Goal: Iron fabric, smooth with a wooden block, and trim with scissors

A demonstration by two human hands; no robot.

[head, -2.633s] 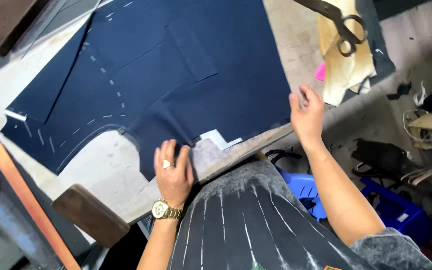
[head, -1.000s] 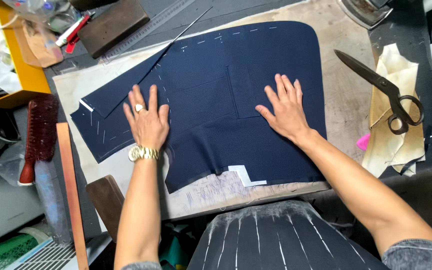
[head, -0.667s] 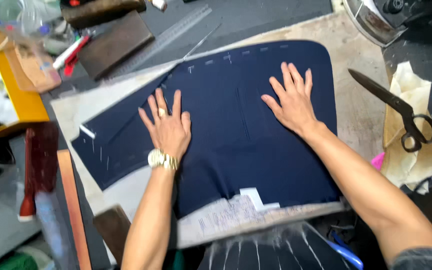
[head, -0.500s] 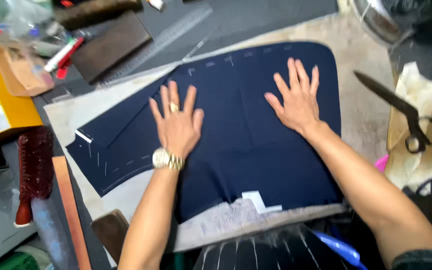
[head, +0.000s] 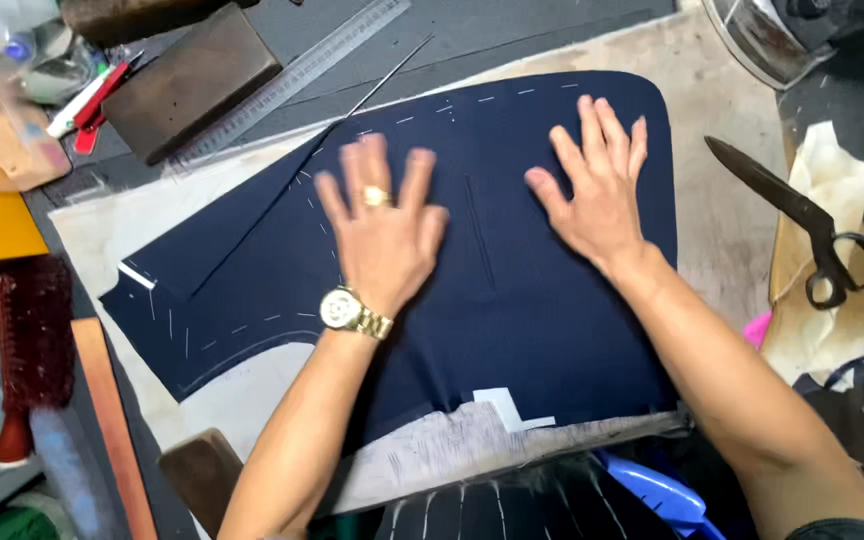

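Note:
A navy blue cut fabric piece (head: 542,310) with white chalk dashes lies flat on a padded beige work surface (head: 722,230). My left hand (head: 382,225), wearing a gold ring and a gold wristwatch, presses flat on the cloth's middle with fingers spread. My right hand (head: 597,185) lies flat on the cloth's upper right part, fingers spread too. Neither hand grips anything. A small white patch (head: 507,405) sits at the cloth's near edge.
Large black scissors (head: 802,225) rest on cream paper at the right. A metal ruler (head: 292,75) and a dark wooden block (head: 192,80) lie at the back left. A red brush (head: 32,345) and a wooden strip (head: 112,430) sit at the left. An iron (head: 782,30) stands at the top right.
Both hands have slid across the cloth toward its middle and far edge, staying flat. The left hand is blurred from moving. The camera has moved closer.

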